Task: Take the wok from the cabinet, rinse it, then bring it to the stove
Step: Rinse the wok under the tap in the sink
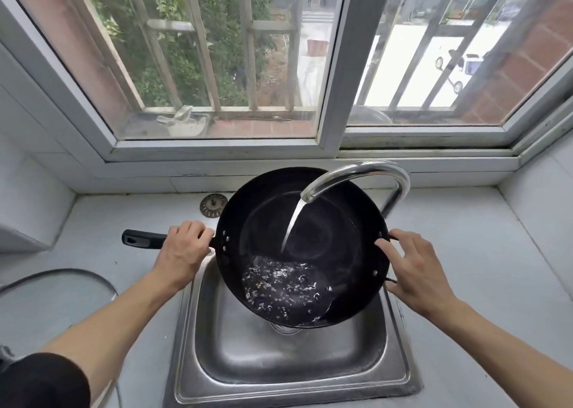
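Both forearms reach in over sink (217, 370). Wok (302, 246) is held tilted above basin, under running tap (356, 175). Long handle (144, 239), pointing left, is gripped by left hand (183, 252); right hand (418, 271) steadies far rim, fingers spread.

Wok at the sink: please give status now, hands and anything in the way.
Left hand grips wok handle; right hand open, fingers at side loop. Wok tilted over sink, tap running, water pooling. Nothing in the way.

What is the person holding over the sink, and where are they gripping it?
The wok: left hand grips its long handle near the rim; right hand rests on the small loop handle opposite.
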`<action>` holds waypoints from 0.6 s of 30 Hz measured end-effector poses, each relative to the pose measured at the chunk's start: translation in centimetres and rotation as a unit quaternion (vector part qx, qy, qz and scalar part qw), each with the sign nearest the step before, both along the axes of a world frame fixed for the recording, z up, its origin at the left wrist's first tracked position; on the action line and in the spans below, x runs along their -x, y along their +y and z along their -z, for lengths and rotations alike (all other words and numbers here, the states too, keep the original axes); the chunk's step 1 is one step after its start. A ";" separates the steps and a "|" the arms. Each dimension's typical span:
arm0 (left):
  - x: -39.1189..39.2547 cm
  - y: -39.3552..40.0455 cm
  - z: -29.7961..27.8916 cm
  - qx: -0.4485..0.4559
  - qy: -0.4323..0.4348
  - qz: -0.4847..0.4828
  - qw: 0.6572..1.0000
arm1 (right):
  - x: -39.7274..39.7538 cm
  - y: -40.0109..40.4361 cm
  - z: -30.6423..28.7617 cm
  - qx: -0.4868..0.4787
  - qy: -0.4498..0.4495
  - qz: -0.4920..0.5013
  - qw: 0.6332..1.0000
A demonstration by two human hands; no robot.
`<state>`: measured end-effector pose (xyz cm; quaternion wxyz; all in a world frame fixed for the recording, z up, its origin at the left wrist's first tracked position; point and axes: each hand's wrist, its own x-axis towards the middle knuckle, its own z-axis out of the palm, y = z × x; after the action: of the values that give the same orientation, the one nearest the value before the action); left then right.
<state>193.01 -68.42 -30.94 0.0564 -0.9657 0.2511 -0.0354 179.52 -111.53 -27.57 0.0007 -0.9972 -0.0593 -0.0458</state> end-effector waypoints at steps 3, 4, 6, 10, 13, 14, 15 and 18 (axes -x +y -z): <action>-0.2 0.8 -0.3 0.006 -0.008 -0.004 1.000 | -0.4 0.6 0.5 -0.001 -0.018 0.002 1.000; -0.2 1.1 -0.4 0.009 -0.012 -0.005 1.000 | -0.6 0.8 0.7 -0.002 -0.025 0.002 1.000; -0.4 1.6 -0.7 0.011 -0.016 -0.006 1.000 | -0.9 1.2 1.1 0.000 -0.035 0.003 0.999; -0.6 2.7 -1.5 -0.002 -0.021 -0.007 1.000 | -1.8 2.2 1.8 0.004 -0.044 0.004 0.999; -0.9 3.9 -2.2 -0.011 -0.029 -0.007 0.999 | -2.5 3.3 2.3 -0.006 -0.047 -0.002 0.999; -1.0 4.3 -2.4 -0.015 -0.032 -0.010 0.999 | -2.7 3.6 2.4 -0.007 -0.047 -0.004 0.999; -1.0 4.7 -2.6 -0.019 -0.036 -0.013 0.999 | -3.0 3.9 2.6 -0.008 -0.047 -0.006 0.999; -0.8 5.8 -3.3 -0.019 -0.049 -0.018 0.998 | -3.9 4.8 2.8 -0.017 -0.051 -0.010 0.998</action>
<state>193.81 -62.60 -27.64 0.0873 -0.9659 0.2313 -0.0774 183.40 -106.74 -30.38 0.0147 -0.9927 -0.0689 -0.0977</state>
